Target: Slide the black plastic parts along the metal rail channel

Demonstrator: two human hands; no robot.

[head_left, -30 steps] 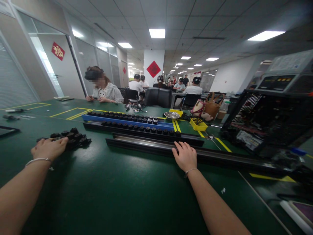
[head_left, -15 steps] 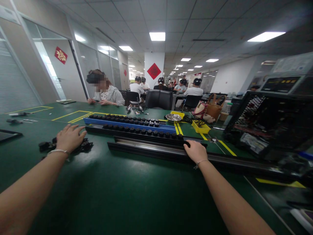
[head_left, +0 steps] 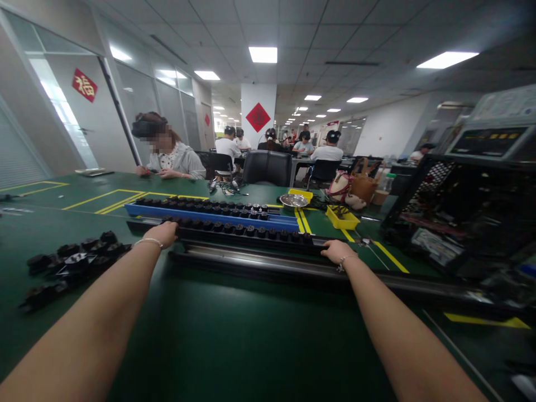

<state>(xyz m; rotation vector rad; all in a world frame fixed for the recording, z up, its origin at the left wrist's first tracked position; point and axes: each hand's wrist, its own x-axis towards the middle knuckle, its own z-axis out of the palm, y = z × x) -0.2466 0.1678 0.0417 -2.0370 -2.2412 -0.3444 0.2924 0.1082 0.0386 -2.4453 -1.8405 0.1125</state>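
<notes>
A long black rail (head_left: pixel 268 240) lies crosswise on the green table, carrying a row of small round black parts (head_left: pixel 238 229). My left hand (head_left: pixel 168 233) is at the left end of that row with its fingers curled down; what they hold, if anything, is hidden. At the rail's right end, my right hand (head_left: pixel 334 251) has its fingers closed over the edge. Nearer to me runs an open black channel (head_left: pixel 251 259) with a shiny inside. A loose pile of black parts (head_left: pixel 77 259) lies to the left of my left forearm.
Behind the rail stands a blue rail (head_left: pixel 201 215) with more black parts. Beyond it are a metal bowl (head_left: pixel 293 200) and a yellow tray (head_left: pixel 342 219). An open computer case (head_left: pixel 444 223) stands at the right. Across the table sits a person (head_left: pixel 167 151).
My left hand has moved right from the pile of black parts to the left end of the row. My right hand stays near the rail's right end. The view has shifted slightly.
</notes>
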